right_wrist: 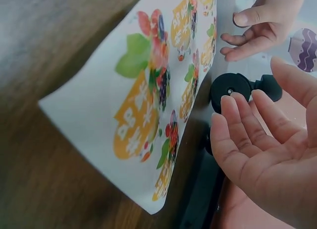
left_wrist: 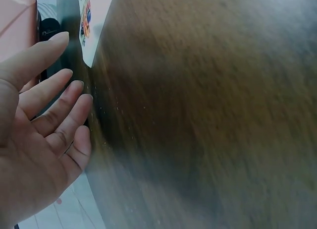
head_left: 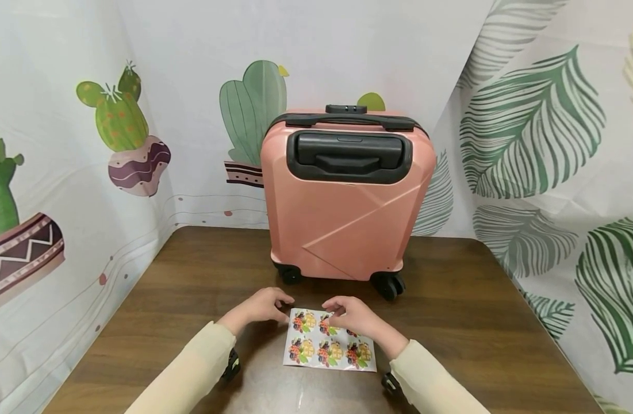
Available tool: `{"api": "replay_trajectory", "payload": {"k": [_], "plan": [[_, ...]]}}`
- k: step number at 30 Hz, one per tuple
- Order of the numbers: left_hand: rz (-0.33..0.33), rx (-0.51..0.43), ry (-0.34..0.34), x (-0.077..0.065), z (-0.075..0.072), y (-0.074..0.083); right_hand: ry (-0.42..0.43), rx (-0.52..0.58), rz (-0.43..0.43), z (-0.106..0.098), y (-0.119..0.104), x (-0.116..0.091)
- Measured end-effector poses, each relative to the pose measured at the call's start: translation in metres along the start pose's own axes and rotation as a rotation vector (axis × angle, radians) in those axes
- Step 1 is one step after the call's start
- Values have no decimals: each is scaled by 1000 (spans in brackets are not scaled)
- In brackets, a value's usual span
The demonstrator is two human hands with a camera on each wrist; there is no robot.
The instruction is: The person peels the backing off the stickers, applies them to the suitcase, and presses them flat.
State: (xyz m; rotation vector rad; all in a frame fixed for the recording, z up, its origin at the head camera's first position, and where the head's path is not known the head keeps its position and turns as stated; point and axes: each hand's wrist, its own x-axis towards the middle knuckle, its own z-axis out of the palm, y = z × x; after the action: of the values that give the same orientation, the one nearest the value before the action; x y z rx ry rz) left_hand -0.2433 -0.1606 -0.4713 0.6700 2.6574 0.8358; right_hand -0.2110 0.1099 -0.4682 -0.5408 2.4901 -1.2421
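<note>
A white sheet of fruit-print stickers [head_left: 330, 339] lies on the brown table, its printed side up in rows. Beside its far left corner is my left hand [head_left: 264, 305], fingers loosely bent and nothing in them. My right hand [head_left: 359, 317] hovers over the sheet's far right part and hides some of the prints from the head view. Up close in the right wrist view, the sticker sheet [right_wrist: 143, 100] curves slightly, and the relaxed fingers of the right hand [right_wrist: 272, 154] stand apart from it. The left wrist view shows the left palm [left_wrist: 39, 154] with a gap before the sheet's corner [left_wrist: 91, 45].
A pink suitcase [head_left: 342, 230] with a black handle and black wheels [head_left: 388, 284] stands upright at the back of the table [head_left: 202, 276], just beyond the hands. Behind it hangs a white cloth [head_left: 192, 69] printed with cacti and leaves.
</note>
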Motion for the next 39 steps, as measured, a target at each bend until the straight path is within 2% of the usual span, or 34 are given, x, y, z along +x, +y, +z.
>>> {"api": "replay_trajectory", "payload": {"k": [4,13,19,27,39], "plan": [[3,-1,-15,3,3,0,-16,-23,0,4,0,6],[-82,7,-46,10,8,3,-70,-58,-15,11,-2,18],[-85,24,-74,14,9,4,-95,-74,-32,14,-4,24],[-39,54,-90,20,9,5,-105,-66,-30,16,-4,34],[-48,45,-104,24,10,7,-104,-34,25,23,-1,40]]}}
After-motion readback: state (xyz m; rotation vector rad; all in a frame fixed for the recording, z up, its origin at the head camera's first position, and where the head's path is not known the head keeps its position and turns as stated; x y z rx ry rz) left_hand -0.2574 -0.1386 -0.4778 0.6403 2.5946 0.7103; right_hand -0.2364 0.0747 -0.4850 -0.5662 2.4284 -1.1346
